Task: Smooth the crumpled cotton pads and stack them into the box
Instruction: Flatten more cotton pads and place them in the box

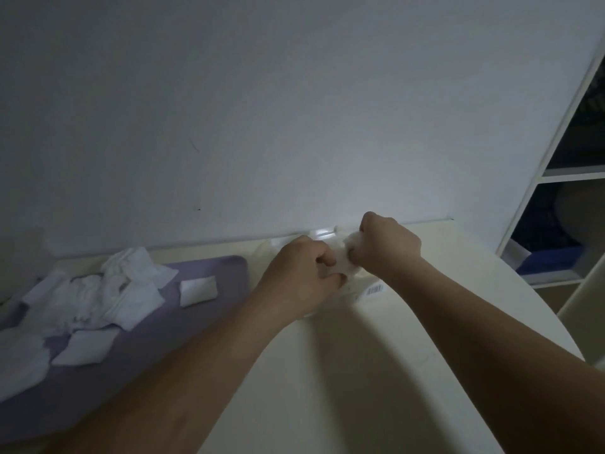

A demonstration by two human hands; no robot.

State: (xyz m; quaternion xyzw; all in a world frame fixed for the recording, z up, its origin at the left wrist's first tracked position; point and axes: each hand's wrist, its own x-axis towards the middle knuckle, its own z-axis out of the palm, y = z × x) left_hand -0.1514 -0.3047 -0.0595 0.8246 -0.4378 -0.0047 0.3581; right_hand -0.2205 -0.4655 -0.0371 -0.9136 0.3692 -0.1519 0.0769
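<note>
Both hands meet near the table's far edge and pinch one crumpled white cotton pad [344, 261] between them. My left hand [299, 273] grips its near left side and my right hand [388, 247] its far right side. Under the hands lies a white box or packet with a barcode label [374, 290], mostly hidden. On a purple mat [147, 339] to the left lie a heap of crumpled white pads [101, 293], a flat pad [198, 290] and another flat pad [85, 350].
The cream table [376, 371] ends at a white wall [262, 109] just behind the hands. A white shelf unit [563, 198] with dark and blue items stands at the right. The scene is dim.
</note>
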